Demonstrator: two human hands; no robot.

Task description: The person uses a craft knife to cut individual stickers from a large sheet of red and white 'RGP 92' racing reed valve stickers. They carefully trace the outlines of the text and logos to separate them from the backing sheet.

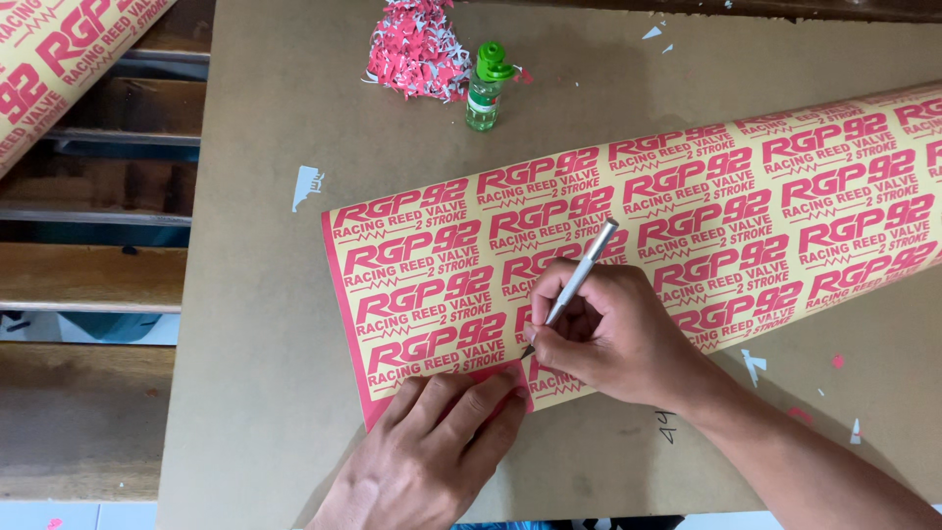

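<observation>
sticker sheet (687, 226): big yellow sheet packed with rows of the same red lettering, red strip down its left edge. It lies flat on the board at a slant, running from the near middle out past the right edge of the picture.
right hand (613, 334): fingers bunched tight around a thin craft knife (579, 280), held like a pen. The tip is down on the sheet near its near-left corner, the silver handle tilts up and away.
left hand (432, 451): flat, palm down, fingers together, pressing the near-left corner of the sheet, right beside the knife tip.
board (265, 294): plain brown, matte, looks like hardboard; covers most of the view with a straight left edge.
scrap pile (417, 49): fluffy heap of red and white peeled bits at the far edge of the board.
bottle (486, 88): small clear green one with a bright green cap, upright just right of the scrap pile.
loose bits: a pale scrap (307, 185) left of the sheet, a few tiny pieces (754, 365) to the right on the near side.
second sheet (59, 59): same print, far-left corner, off the board.
wood slats (88, 275): brown, on the left beyond the board edge.
open room: bare board left of the sheet, and also on its near side to the right.
</observation>
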